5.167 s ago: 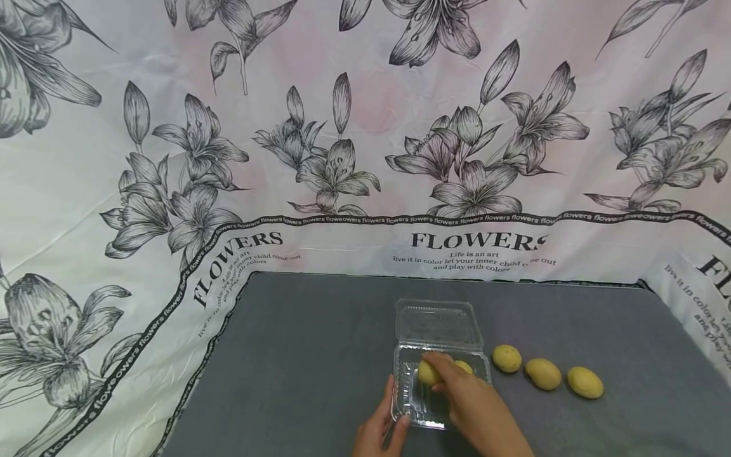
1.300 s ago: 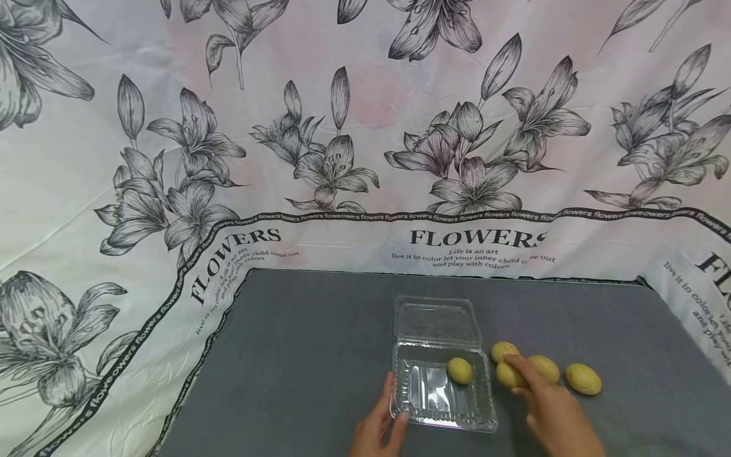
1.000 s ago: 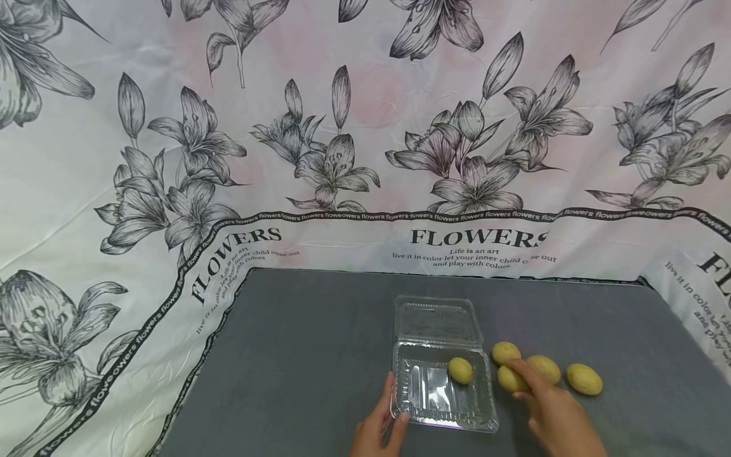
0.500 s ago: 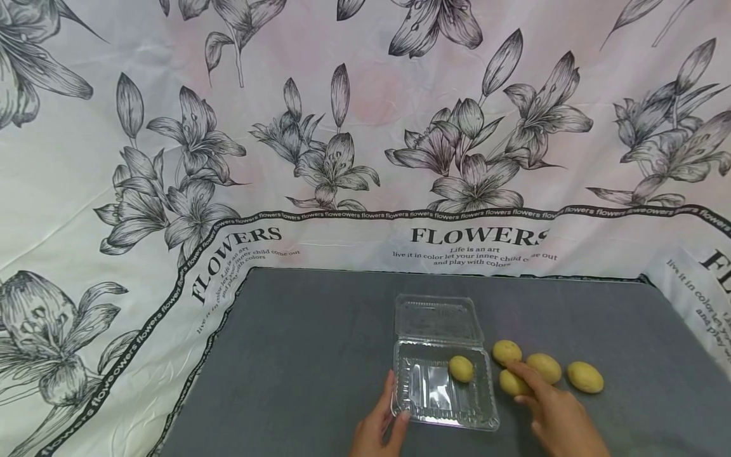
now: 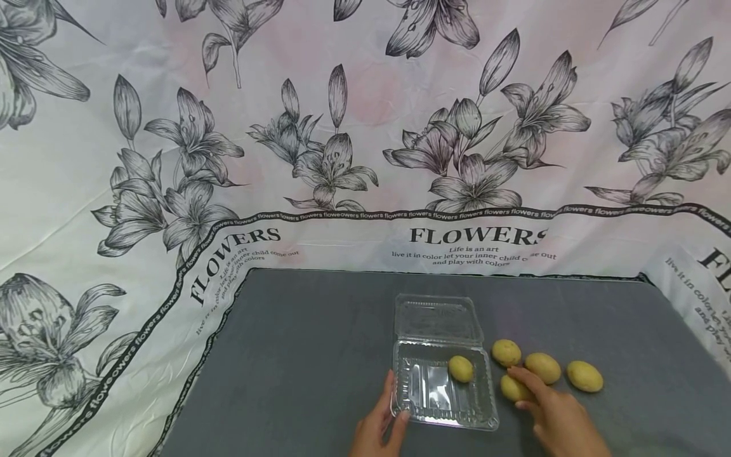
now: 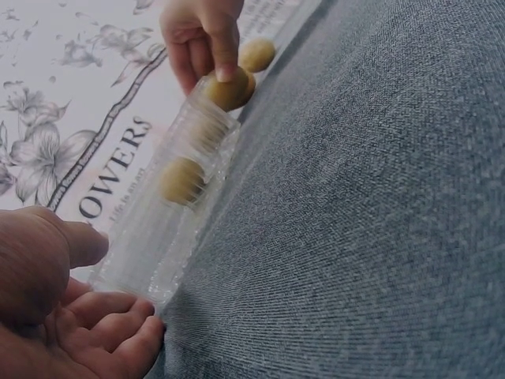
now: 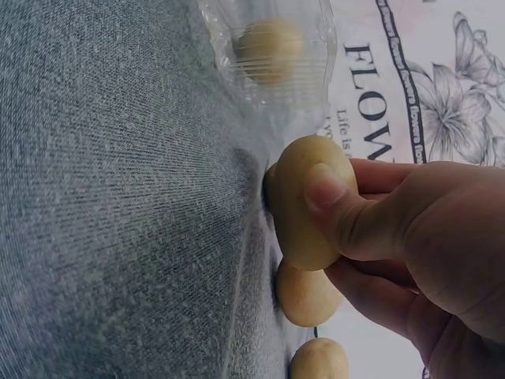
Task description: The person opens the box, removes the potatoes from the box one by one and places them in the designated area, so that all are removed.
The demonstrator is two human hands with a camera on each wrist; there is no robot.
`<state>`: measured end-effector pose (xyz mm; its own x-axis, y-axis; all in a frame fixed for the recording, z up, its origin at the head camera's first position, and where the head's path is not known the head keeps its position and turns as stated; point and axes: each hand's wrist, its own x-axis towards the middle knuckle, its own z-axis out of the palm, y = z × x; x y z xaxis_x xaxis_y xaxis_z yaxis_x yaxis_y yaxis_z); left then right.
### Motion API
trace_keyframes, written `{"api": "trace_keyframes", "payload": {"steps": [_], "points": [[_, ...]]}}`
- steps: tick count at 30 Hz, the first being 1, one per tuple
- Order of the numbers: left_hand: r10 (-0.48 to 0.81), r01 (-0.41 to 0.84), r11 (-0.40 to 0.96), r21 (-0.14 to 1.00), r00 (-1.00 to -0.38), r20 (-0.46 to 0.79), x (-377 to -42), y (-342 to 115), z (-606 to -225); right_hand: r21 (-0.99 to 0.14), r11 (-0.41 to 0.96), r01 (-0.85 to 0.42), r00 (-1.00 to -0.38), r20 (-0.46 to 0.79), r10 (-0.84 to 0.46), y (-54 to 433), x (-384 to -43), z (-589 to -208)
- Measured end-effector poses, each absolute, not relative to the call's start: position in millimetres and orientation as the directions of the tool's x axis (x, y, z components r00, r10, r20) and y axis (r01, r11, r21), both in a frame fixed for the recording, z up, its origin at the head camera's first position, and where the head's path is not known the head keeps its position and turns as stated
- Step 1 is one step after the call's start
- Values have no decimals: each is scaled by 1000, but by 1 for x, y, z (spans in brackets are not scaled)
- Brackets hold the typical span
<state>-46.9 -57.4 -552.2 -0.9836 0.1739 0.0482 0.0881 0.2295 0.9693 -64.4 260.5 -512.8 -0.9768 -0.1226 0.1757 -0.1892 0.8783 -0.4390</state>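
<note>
A clear plastic clamshell container (image 5: 454, 423) lies with its lid (image 5: 436, 319) folded back, one yellow potato (image 5: 460, 369) inside at the right. My left hand (image 5: 379, 424) holds its front left corner, thumb at the front edge and fingers along the left side. To the right of the container my right hand (image 5: 562, 419) pinches another potato (image 5: 513, 388) low over the table. In the right wrist view the thumb lies across this potato (image 7: 304, 205), with the other fingers behind it. The held potato sits just in front of two more potatoes.
Three potatoes stand in a slanting row right of the container: the left one (image 5: 506, 353), the middle one (image 5: 542, 368) and the right one (image 5: 585, 376). A dark grey cloth (image 5: 308, 355) covers the table. Behind it hangs a white flower-print curtain (image 5: 365, 254).
The right hand has lifted a potato out of the container and carried it right, beside the row. Over the last second it has shifted slightly toward the front. The left hand stays in place.
</note>
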Motion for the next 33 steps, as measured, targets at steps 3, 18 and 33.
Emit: {"api": "trace_keyframes", "payload": {"steps": [3,18,33], "points": [[167,80,229,970,-985,42,-47,-57,-553,-445,879,-172,-983,134,-124,260,-65,-512],[179,67,195,978,-983,31,-48,-57,-553,-455,877,-157,-988,83,-134,263,-65,-514],[154,108,238,965,-985,72,-47,-57,-555,-459,878,-135,-990,19,-142,266,-69,-512]]}}
